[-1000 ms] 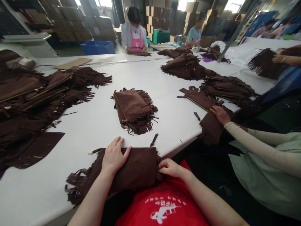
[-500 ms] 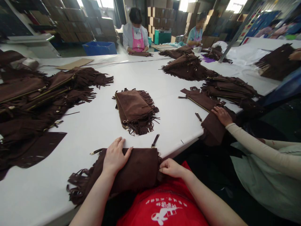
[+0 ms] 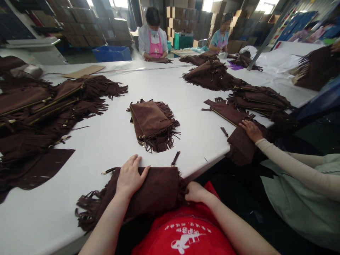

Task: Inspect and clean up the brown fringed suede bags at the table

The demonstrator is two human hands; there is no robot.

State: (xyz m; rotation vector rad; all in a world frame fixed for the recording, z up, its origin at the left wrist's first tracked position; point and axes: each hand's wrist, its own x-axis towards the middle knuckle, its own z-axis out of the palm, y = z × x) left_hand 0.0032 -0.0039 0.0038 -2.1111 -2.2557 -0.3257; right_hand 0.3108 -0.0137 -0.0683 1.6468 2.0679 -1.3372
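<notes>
1. The left hand (image 3: 130, 177) lies palm down on the brown fringed bag (image 3: 156, 193). Its fingers are loose and spread, gripping nothing, and the forearm slants in from below.
2. The right hand (image 3: 196, 193) presses against the bag's right end with the wrist bent. Its fingertips are hidden in the suede, so I cannot tell whether they pinch it.
3. The bag lies under the left fingers at the white table's (image 3: 106, 141) near edge, with its fringe trailing left of them.
4. A second fringed bag (image 3: 152, 124) lies beyond the left fingertips, well apart.

Single head cam looks fwd & down across white table (image 3: 106, 148), close to near edge.
</notes>
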